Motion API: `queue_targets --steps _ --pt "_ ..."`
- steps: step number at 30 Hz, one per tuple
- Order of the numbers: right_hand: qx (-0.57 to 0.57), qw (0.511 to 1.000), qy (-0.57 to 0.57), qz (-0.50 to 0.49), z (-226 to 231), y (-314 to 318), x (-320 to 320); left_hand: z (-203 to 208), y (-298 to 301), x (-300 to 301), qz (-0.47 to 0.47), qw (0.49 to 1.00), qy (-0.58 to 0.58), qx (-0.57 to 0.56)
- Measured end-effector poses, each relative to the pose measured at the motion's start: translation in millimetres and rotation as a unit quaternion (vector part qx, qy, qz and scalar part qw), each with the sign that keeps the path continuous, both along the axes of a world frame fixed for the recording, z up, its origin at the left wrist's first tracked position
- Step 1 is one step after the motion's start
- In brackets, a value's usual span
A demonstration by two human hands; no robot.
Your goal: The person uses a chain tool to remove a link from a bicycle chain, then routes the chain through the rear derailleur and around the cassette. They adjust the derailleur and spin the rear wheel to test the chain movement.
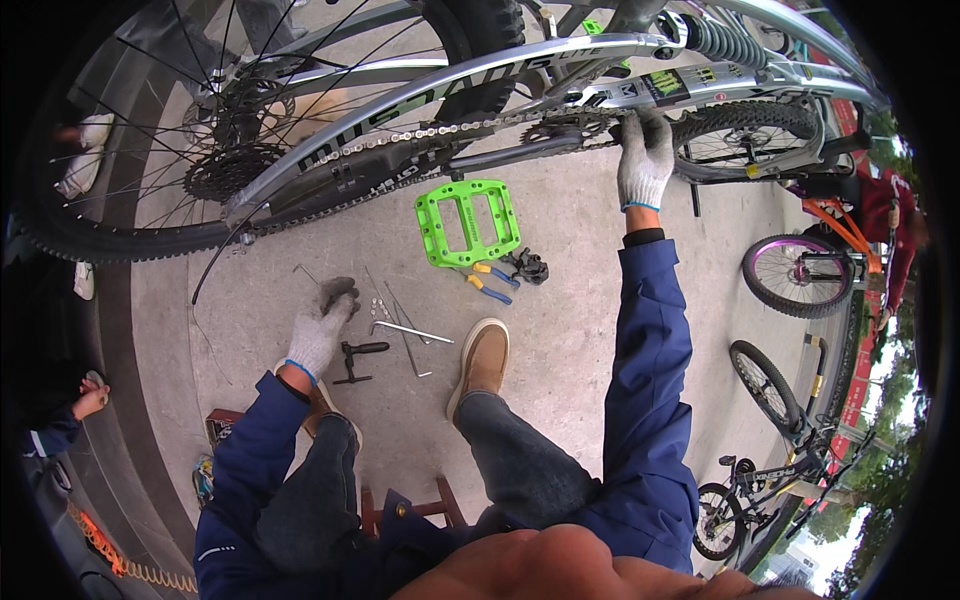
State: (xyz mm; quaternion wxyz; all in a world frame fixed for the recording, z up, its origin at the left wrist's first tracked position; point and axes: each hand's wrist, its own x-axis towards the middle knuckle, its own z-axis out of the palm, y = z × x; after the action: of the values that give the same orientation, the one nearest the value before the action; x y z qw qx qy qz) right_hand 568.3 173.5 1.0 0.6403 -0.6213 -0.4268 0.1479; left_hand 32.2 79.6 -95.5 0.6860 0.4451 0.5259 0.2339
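My left hand [324, 326], in a grey-white knit glove with dark fingertips, is held low over the ground. Its fingers are closed on a thin bent wire [306, 271], whose end sticks out past them. My right hand [645, 165], gloved alike, reaches up to the silver bicycle frame [450, 75] beside the chainring [567, 130]. Those fingers are bent and pressed together; what lies between them is hidden. The bicycle chain [430, 132] runs along the frame from the rear cassette [232, 172]. A bright green pedal [468, 222] juts out below the crank arm [515, 154].
On the concrete lie a black chain tool [358, 360], a long hex key [415, 331], loose chain links [378, 307], blue-yellow pliers [488, 290] and a black derailleur-like part [527, 266]. Another person's hand [92, 396] shows at left. Other bicycles [765, 480] stand at right.
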Motion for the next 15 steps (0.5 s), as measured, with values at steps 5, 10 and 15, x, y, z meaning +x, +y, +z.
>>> queue_targets --steps 5,10,15 --pt "-0.021 0.999 0.004 0.035 -11 -9 7 -3 -1 0 0.009 1.0 -0.009 -0.008" --pt "-0.109 0.99 -0.087 0.02 -22 -9 15 -1 -4 1 0.007 1.0 -0.006 -0.019" --pt "-0.126 0.978 -0.169 0.004 -18 -11 13 1 -6 2 -0.006 1.0 -0.003 -0.017"
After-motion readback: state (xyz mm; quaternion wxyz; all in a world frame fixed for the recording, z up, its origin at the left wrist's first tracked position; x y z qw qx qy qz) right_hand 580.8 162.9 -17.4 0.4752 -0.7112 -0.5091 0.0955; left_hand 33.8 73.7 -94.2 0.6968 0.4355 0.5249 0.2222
